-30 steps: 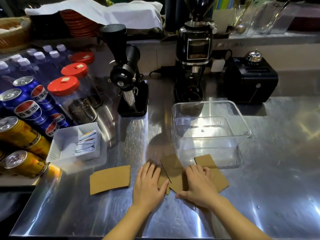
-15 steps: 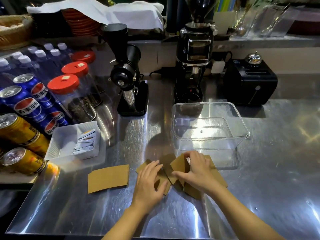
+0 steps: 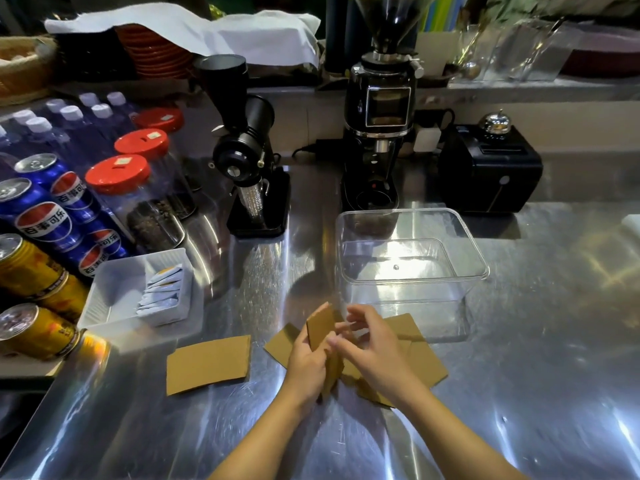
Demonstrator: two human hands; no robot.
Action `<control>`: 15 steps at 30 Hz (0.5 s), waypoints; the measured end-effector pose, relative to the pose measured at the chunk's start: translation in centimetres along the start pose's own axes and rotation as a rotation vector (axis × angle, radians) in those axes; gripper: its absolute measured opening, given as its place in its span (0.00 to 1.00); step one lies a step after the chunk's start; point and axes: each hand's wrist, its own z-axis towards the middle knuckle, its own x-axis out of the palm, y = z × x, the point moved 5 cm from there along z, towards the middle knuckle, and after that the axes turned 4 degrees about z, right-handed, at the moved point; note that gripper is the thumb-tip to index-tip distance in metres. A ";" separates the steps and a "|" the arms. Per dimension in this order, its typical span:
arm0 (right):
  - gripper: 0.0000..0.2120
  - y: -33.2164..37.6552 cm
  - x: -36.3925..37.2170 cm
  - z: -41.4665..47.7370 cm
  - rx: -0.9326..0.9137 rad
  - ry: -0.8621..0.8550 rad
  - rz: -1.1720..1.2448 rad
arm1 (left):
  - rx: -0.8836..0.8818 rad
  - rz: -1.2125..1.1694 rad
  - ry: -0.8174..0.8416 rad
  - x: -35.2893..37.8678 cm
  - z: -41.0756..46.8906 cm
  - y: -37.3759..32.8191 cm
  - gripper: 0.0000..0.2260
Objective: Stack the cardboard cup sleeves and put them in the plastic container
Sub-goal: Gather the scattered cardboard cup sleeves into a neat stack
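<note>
Several flat brown cardboard cup sleeves lie on the steel counter in front of the clear plastic container [image 3: 478, 271], which holds nothing. My left hand [image 3: 308, 368] grips one raised sleeve [image 3: 320, 329], standing it on edge above the pile. My right hand [image 3: 374, 348] hovers beside it, fingers spread and touching that sleeve's right side. More sleeves [image 3: 424, 362] lie under and to the right of my right hand, partly hidden. One lone sleeve [image 3: 207, 363] lies flat apart to the left.
A white tray [image 3: 114, 299] with sachets sits left of the sleeves. Soda cans [image 3: 41, 220], water bottles and red-lidded jars [image 3: 117, 174] crowd the left. Two black grinders [image 3: 249, 168] [image 3: 379, 133] and a black box with a bell [image 3: 491, 168] stand behind the container.
Both hands were pressing flat on the pile; the right hand lifted one sleeve, and now the left hand holds it upright above the counter.
</note>
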 end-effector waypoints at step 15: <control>0.36 -7.9 -7.0 0.7 0.432 -0.078 -0.784 | -0.174 -0.138 -0.115 0.5 -0.7 1.4 0.08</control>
